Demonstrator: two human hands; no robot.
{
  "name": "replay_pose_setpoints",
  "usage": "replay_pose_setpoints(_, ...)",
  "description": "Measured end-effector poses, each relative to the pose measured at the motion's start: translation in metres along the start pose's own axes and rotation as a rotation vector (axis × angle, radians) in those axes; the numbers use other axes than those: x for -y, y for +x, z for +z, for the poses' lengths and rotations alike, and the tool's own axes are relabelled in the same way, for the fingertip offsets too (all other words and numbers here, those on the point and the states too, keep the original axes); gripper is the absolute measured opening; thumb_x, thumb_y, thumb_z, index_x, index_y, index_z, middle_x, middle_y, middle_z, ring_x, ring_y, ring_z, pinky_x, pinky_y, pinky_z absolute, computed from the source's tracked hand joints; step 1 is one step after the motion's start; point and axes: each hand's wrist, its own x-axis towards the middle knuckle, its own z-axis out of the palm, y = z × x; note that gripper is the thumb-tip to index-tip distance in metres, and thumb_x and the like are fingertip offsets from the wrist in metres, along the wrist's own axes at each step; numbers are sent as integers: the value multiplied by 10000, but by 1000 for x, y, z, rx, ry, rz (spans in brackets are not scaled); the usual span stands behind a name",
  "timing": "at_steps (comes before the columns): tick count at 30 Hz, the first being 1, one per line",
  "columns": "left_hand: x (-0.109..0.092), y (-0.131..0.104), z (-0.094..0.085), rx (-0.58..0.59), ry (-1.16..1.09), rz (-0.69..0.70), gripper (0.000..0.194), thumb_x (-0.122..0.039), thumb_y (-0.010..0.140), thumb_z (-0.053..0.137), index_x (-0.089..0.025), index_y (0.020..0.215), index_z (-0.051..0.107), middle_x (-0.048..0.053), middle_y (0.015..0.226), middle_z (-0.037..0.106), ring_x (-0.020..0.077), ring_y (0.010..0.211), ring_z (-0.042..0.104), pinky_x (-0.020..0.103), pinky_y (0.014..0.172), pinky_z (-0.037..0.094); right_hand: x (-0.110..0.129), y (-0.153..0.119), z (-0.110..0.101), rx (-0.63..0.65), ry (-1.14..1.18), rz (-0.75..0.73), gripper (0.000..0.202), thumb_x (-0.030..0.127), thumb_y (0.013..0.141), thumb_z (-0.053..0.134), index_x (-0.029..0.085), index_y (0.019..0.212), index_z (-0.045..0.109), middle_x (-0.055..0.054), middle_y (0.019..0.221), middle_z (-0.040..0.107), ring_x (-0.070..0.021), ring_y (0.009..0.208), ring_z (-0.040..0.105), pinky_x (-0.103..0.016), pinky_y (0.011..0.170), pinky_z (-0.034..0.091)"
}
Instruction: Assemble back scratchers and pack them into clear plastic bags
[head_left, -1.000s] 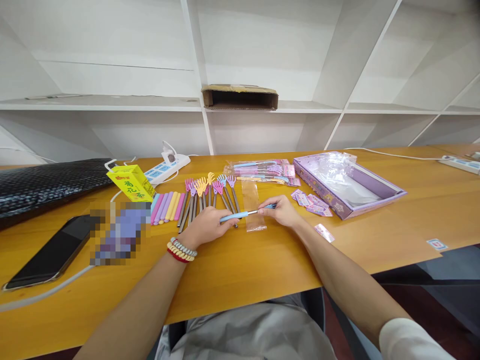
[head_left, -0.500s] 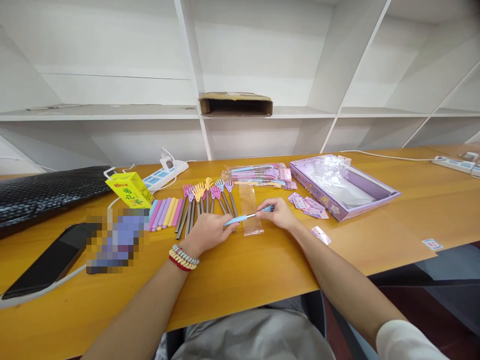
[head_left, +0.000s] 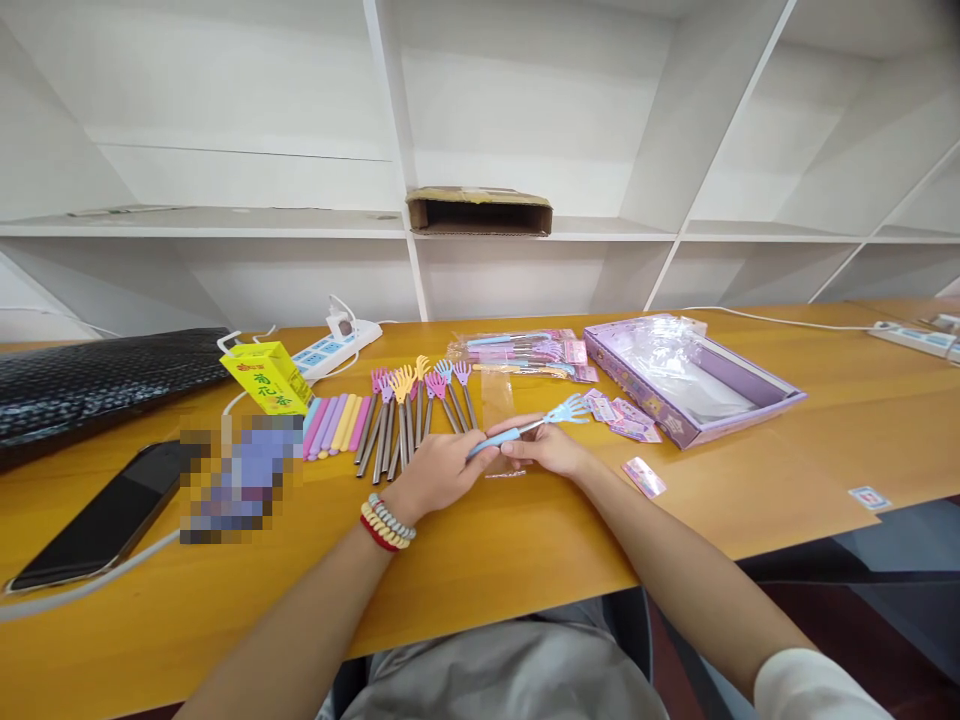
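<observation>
My left hand (head_left: 442,472) is closed on the light blue handle of a small hand-shaped scratcher (head_left: 504,440). The scratcher's blue claw points up to the right. Beside it, my right hand (head_left: 546,450) has its fingers closed round the front of the handle, with the metal rod passing over them. Under the hands lies a clear plastic sleeve (head_left: 497,398). To the left are several claw heads on metal rods (head_left: 403,385) and a row of coloured handles (head_left: 335,425). Packed scratchers (head_left: 517,350) lie behind, and small printed cards (head_left: 632,420) lie to the right.
A purple box (head_left: 682,428) with clear bags stands at the right. A yellow carton (head_left: 268,378), a power strip (head_left: 337,350), a phone (head_left: 105,515) and a black bag (head_left: 112,385) are on the left. White shelves hold a cardboard box (head_left: 480,213).
My right hand has slid from the blue claw down to the handle, close to my left hand. The claw now shows fully, and the scratcher tilts up more. The view has shifted slightly.
</observation>
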Motion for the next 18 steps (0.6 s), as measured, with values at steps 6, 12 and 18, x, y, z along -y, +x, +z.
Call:
replay_pose_setpoints(6, -4, 1, 0, -26, -17, 62, 357, -475, 876, 373, -192, 981, 564, 40, 848, 604, 172, 797, 554, 293, 731, 397, 3, 3, -11, -236, 106, -70, 301, 428, 654, 692, 161, 778, 632, 6, 585, 576, -75, 451, 447, -211, 416, 287)
replay_pose_setpoints(12, -2, 0, 3, -2, 6, 161, 438, -515, 768, 531, -186, 1053, 579, 89, 1045, 561, 239, 1002, 500, 381, 900, 359, 5, 8, -32, -620, 239, -93, 286, 379, 674, 630, 183, 553, 459, 14, 478, 480, -89, 418, 408, -230, 394, 265)
replay_pose_setpoints(18, -1, 0, 8, 80, -21, 221, 332, -431, 765, 569, -201, 994, 638, 79, 1064, 544, 235, 1025, 484, 393, 933, 334, 7, 6, -25, -537, 98, -32, 299, 369, 714, 574, 187, 542, 410, 18, 452, 504, -86, 392, 416, -222, 400, 279)
